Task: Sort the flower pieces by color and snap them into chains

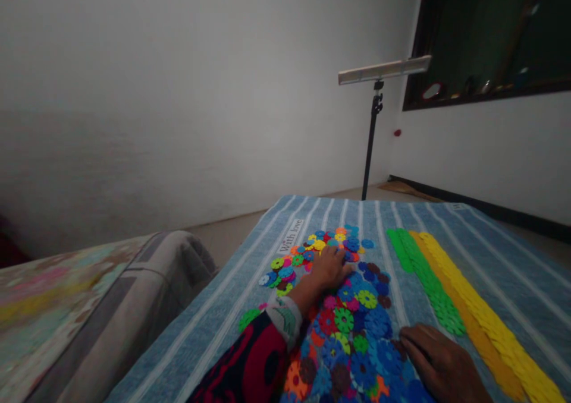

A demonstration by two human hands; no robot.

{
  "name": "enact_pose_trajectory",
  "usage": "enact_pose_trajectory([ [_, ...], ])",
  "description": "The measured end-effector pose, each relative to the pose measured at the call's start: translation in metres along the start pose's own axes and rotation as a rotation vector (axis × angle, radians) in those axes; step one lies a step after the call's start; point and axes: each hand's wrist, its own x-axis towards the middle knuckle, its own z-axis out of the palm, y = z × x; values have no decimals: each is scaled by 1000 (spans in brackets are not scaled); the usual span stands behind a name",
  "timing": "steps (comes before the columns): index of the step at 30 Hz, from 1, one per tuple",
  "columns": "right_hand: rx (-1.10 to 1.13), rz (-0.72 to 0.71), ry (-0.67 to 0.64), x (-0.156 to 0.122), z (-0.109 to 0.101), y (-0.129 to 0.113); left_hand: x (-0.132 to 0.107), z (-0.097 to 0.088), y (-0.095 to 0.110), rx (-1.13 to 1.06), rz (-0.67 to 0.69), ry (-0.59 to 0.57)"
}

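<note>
Left hand rests flat, fingers spread, gripping nothing, atop the far end of the disc pile; right hand, loosely curled and empty, touches its near right edge on the striped cloth.

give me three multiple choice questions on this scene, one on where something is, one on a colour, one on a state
1. Where does the yellow row lie?
A. right of the green row
B. left of the mixed pile
C. on the floor

2. What colour is the striped cloth under the pieces?
A. red
B. blue
C. black

3. What is the left hand doing?
A. hanging off the cloth
B. holding the lamp stand
C. resting on the mixed pile

Answers:
1. A, the yellow row runs along the right side of the green row, both to the right of the mixed pile.
2. B, the cloth is blue with pale stripes.
3. C, the left hand lies palm down on the pieces at the far part of the pile, while the right hand rests at the pile's near right edge.
</note>
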Motion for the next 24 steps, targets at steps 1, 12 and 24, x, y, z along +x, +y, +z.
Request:
enact_pose_trajectory([
  [1,2,1,-5,0,-1,0,-7,2,4,-9,75,3],
  [12,-32,-10,0,5,-6,-3,57,-36,-58,-11,-445,-8],
  [24,-27,33,-20,1,-2,-2,86,-37,-78,-346,-460,-143],
])
